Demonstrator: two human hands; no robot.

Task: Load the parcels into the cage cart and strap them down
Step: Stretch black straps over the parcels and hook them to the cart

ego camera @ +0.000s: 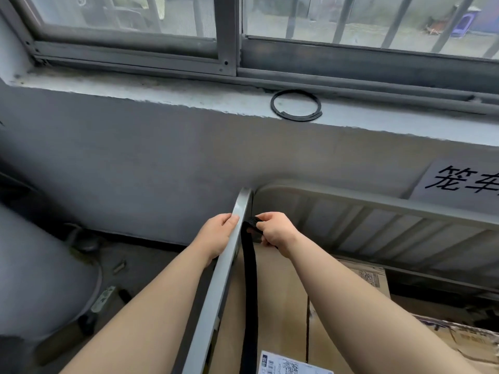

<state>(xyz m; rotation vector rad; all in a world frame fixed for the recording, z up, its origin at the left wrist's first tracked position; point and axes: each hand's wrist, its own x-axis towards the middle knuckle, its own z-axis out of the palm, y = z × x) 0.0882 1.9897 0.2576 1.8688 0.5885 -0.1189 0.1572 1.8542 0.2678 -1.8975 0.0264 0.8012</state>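
Just below the centre of the frame, the right hand [275,231] pinches the bunched upper end of a flat black woven strap [249,287] between thumb and curled fingers, just beside the top of a pale grey metal side rail [218,290]. The left hand [219,236] grips that rail from its left side, fingers curled over its edge. The strap hangs from the right hand down to the bottom edge of the frame, lying against a brown cardboard parcel [280,287] that sits inside the cage cart [378,204], whose slatted grey back panel crosses the right of the frame. More cardboard parcels lie at lower right, and a white printed label [291,367] shows at the bottom edge. Upper centre, a thin black ring [299,118] rests on the grey window sill [162,90]. At the right edge, a white paper sign [464,182] with black characters is on the wall.
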